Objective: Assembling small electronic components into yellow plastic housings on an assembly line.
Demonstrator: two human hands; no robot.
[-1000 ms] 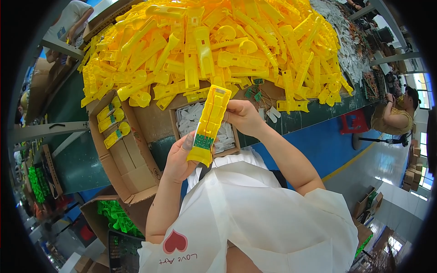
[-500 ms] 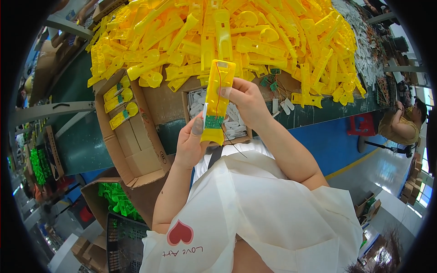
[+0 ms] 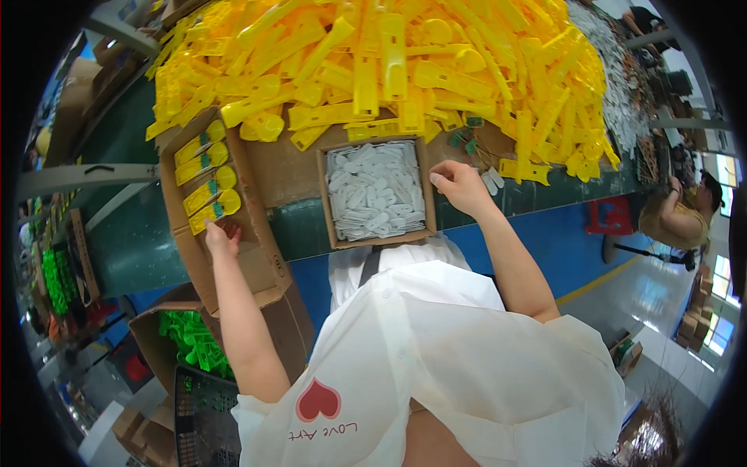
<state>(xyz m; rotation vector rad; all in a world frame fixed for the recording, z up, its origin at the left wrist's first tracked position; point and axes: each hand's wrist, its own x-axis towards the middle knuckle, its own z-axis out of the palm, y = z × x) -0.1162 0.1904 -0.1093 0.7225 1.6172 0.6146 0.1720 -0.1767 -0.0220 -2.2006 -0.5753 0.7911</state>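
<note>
My left hand (image 3: 223, 239) is inside the long cardboard box (image 3: 263, 226) on the left. Its fingers are apart, and one touches the lower end of the nearest yellow plastic shell (image 3: 201, 221). That shell has a green circuit board across it and lies in a row with several similar ones. My right hand (image 3: 464, 188) hovers beside the right edge of a small cardboard box (image 3: 427, 187) filled with white plastic pieces (image 3: 373, 187). Its fingers are curled in, with nothing visible between them.
A big heap of yellow plastic shells (image 3: 373, 62) covers the table's far side. Green circuit boards with wires (image 3: 469, 140) and loose white pieces (image 3: 492, 181) lie to the right. Green parts (image 3: 194, 340) fill a box at lower left, above a black crate (image 3: 204, 412). Another person (image 3: 681, 206) sits far right.
My left hand has moved left into the long box, where the yellow shell with its board now lies. My right hand has let go of the shell and moved right, uncovering the white pieces.
</note>
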